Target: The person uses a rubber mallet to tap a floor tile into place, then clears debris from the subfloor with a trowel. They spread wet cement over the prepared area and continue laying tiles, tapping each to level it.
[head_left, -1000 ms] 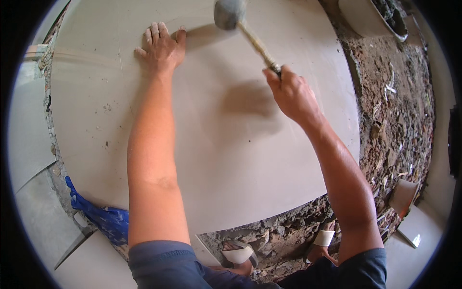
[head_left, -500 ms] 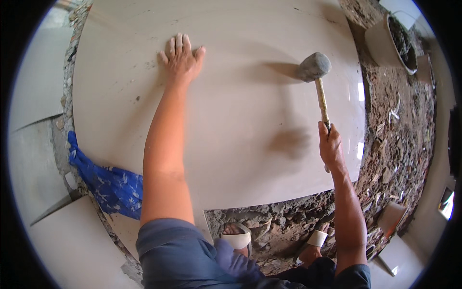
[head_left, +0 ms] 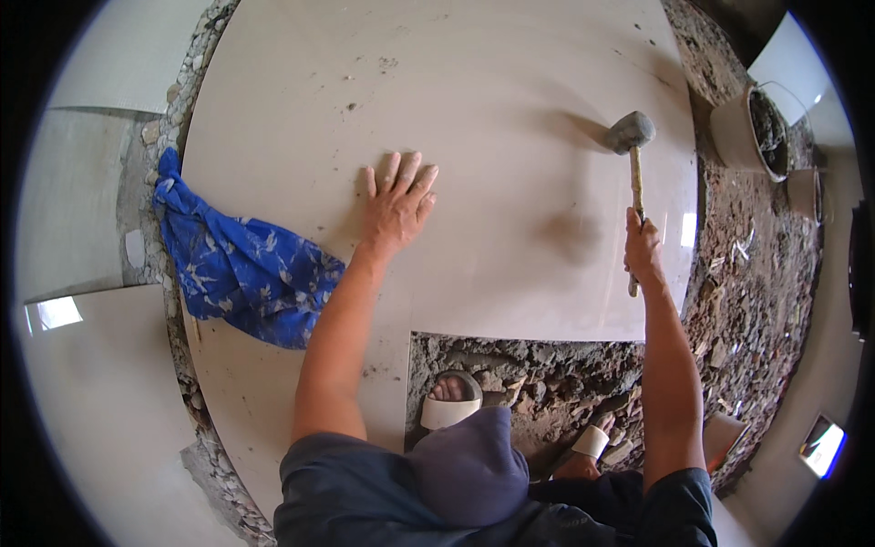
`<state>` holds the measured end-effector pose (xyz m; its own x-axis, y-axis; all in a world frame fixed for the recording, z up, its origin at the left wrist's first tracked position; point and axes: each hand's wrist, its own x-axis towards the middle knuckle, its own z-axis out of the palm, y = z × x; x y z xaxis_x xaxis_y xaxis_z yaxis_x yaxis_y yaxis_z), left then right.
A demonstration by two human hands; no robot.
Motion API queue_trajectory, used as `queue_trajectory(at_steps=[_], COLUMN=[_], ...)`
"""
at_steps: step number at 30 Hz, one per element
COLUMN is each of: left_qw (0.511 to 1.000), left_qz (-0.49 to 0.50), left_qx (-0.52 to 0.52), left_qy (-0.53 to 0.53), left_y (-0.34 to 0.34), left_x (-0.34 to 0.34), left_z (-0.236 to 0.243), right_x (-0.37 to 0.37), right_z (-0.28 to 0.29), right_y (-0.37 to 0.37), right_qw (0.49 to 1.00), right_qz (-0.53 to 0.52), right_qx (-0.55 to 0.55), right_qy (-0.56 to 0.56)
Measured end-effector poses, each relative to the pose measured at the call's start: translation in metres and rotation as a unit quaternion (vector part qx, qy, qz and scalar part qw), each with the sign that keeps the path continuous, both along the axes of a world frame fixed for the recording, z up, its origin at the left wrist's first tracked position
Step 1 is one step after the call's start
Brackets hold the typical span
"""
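Observation:
My left hand (head_left: 397,205) lies with spread fingers, dusty at the tips, on a large pale floor tile (head_left: 483,82). A crumpled blue cloth with white patterns (head_left: 237,269) is beside my left forearm. My right hand (head_left: 643,244) grips the wooden handle of a mallet (head_left: 637,173), whose grey head (head_left: 629,132) is over the right part of the tile, casting shadows. Whether the head touches the tile I cannot tell.
Rubble and mortar (head_left: 738,273) border the tile at right and beneath my sandalled feet (head_left: 448,387). A bucket of dark mix (head_left: 734,132) and a smaller container (head_left: 804,191) stand upper right. More tiles (head_left: 100,410) lie left, across a gravel-filled gap (head_left: 196,392).
My left hand has moved back toward my body along the tile. The mallet has moved from the upper middle to the right side. The view has shifted, showing more cloth and bucket.

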<state>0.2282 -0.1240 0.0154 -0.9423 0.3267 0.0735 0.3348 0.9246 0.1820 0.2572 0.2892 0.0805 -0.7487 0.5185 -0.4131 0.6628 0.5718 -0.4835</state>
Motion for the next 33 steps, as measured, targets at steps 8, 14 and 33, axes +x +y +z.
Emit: queue_trajectory(at_steps=[8, 14, 33], left_qw=[0.998, 0.998, 0.996], left_qz=[-0.033, -0.016, -0.048], left_qx=[0.015, 0.008, 0.037], left_qy=[-0.048, -0.059, 0.063], left_y=[-0.010, -0.036, 0.050], left_x=[0.097, 0.140, 0.047], left_z=[0.004, 0.007, 0.003], right_x=[0.086, 0.175, 0.226], right_z=[-0.018, -0.017, -0.006], right_y=[-0.033, -0.048, -0.060], right_qw=[1.000, 0.996, 0.997], right_qz=[-0.002, 0.066, 0.050], right_qx=[0.014, 0.051, -0.019], right_qy=[-0.006, -0.014, 0.046])
